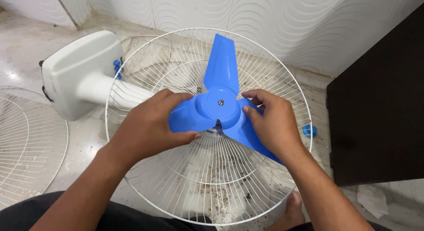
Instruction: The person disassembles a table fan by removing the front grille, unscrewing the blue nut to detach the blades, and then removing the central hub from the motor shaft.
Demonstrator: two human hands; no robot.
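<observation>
The blue three-bladed plastic fan propeller (pixel 221 109) is held at the centre of the dished white wire rear guard (pixel 207 178), apparently so that its hub stays over the motor shaft. The left hand (pixel 148 127) is curled around the nine-o'clock blade, thumb beneath; the right hand (pixel 274 125) is clasped over the four-o'clock blade, fingers close together. Nothing but the propeller and dark dust specks is held in the guard; a small blue cap (pixel 310 131) lies outside at three o'clock.

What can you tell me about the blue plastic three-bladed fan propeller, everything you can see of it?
The blue plastic three-bladed fan propeller looks glossy and smooth, with a round hub and a small metal shaft tip at its centre. It sits inside the white wire rear fan guard. One blade points up and away; the left hand grips the left blade and the right hand covers the lower right one, fingers touching the hub.
</observation>
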